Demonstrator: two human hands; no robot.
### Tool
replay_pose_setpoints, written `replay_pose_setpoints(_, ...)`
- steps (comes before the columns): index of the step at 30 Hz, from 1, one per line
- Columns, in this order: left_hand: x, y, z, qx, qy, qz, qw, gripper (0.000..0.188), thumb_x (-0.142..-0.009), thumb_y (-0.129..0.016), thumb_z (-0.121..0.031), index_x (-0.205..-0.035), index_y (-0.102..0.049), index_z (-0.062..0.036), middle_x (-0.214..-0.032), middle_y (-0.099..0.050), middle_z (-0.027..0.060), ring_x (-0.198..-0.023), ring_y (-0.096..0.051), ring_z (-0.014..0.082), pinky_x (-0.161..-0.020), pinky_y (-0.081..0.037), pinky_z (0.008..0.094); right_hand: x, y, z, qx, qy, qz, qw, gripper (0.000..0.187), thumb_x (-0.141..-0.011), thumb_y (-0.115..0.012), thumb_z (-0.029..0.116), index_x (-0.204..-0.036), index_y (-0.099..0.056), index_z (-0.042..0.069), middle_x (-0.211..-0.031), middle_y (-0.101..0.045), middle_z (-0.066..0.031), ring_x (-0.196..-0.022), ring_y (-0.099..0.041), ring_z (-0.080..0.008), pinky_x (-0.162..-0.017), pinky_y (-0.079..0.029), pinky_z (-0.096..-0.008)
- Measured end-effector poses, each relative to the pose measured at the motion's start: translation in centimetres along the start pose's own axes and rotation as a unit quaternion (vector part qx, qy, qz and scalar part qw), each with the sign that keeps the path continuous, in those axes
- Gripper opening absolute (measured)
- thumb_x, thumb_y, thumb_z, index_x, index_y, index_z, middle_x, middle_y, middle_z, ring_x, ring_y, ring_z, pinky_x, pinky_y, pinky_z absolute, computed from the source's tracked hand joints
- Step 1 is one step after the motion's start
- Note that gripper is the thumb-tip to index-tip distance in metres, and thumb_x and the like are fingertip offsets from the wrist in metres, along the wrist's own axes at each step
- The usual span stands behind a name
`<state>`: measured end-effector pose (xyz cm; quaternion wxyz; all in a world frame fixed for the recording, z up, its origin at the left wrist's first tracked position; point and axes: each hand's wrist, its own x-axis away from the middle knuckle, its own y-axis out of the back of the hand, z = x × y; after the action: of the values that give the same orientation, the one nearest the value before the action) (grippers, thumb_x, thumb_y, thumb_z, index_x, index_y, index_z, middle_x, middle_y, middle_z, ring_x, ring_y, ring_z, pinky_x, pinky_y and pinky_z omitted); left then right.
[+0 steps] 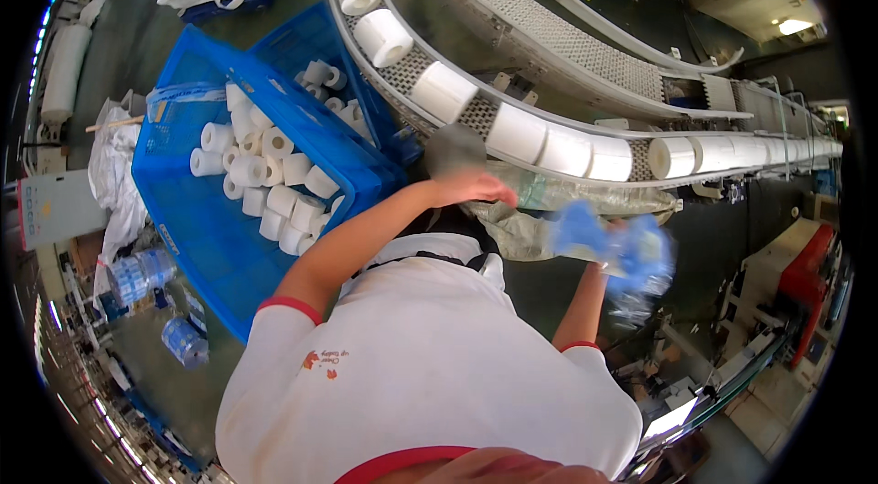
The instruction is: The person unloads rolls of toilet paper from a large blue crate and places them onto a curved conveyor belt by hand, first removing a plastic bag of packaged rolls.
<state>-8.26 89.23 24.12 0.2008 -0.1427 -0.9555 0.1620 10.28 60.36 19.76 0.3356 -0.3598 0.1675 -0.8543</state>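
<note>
My right hand [615,242] grips a crumpled bundle of blue and clear plastic film [635,255], smeared by motion, to the right of my body. In front of my waist, my left hand [474,186] has its fingers stretched to the right and holds nothing that I can see. Just beyond it is a blurred grey round shape [455,151] whose kind I cannot make out. White paper rolls [518,132] lie in a row along the curved conveyor [482,112] ahead of both hands.
At my left stands a big blue crate [197,242] with many loose rolls [274,171], a second blue crate [315,26] behind it. Full plastic sacks [631,202] lie beneath the conveyor. Film-wrapped packs [186,341] sit on the floor, and machinery [777,301] stands at right.
</note>
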Motion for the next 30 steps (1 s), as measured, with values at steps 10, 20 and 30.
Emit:
replay_pose_setpoints(10, -1.6, -1.6, 11.7, -0.584, 0.160, 0.028, 0.796, 0.020, -0.071, -0.053, -0.018, -0.086, -0.064, -0.0128, -0.084, -0.063, 0.0090, -0.076, -0.061, 0.0283, -0.062, -0.048, 0.0409, -10.4, -1.5, -20.6, 0.696, -0.101, 0.066, 0.708, 0.050, -0.072, -0.056, 0.024, -0.117, -0.049, 0.002, -0.116, -0.053, -0.0121, -0.102, -0.053, -0.0284, -0.089, -0.042, -0.0358)
replay_pose_setpoints(20, 13.1, -4.3, -1.3, -0.185, -0.065, -0.214, 0.957, 0.034, -0.085, -0.050, -0.017, -0.117, -0.049, -0.0071, -0.112, -0.051, 0.0093, -0.104, -0.048, 0.0214, -0.087, -0.040, 0.0331, -13.5, 10.0, -18.2, 0.868, -0.139, 0.154, 0.451, 0.044, -0.075, -0.051, 0.024, -0.113, -0.052, 0.003, -0.115, -0.053, -0.0123, -0.099, -0.055, -0.0303, -0.086, -0.043, -0.0366)
replay_pose_setpoints(30, 45.4, 11.7, 25.7, -0.104, 0.238, -0.754, 0.603, 0.055, -0.069, -0.066, -0.026, -0.113, -0.049, 0.0016, -0.102, -0.057, 0.0154, -0.089, -0.057, 0.0237, -0.079, -0.045, 0.0319, -11.7, -3.5, -14.4, 0.680, -0.331, 0.096, 0.647, 0.028, -0.077, -0.048, 0.022, -0.102, -0.058, 0.013, -0.088, -0.060, -0.0078, -0.078, -0.057, -0.0213, -0.062, -0.045, -0.0383)
